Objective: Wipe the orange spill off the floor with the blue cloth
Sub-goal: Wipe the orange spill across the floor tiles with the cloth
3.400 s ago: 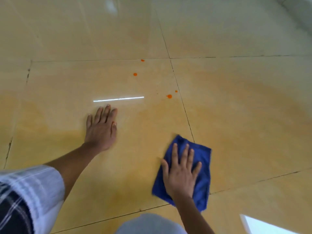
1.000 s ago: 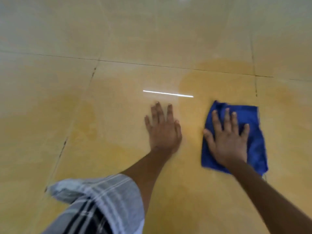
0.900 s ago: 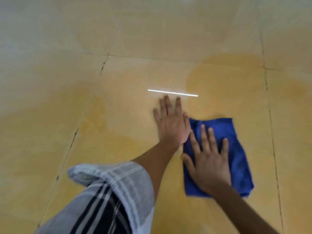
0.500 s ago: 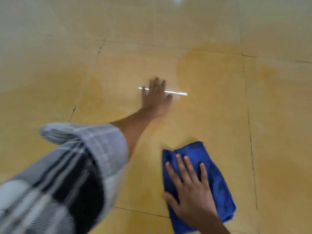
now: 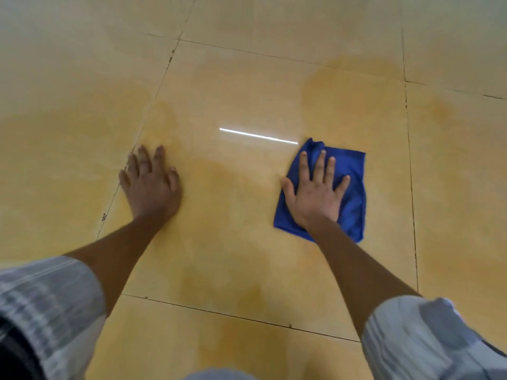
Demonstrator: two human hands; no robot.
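Since half a second ago I see my right hand (image 5: 315, 196) has carried the blue cloth (image 5: 347, 185) up and rightward, while my left hand (image 5: 151, 185) has drawn back nearer. Both hands lie flat, fingers spread, right palm pressing the cloth, left on the bare, glossy yellow-tiled floor (image 5: 233, 242). A white light streak (image 5: 258, 136) reflects between them.
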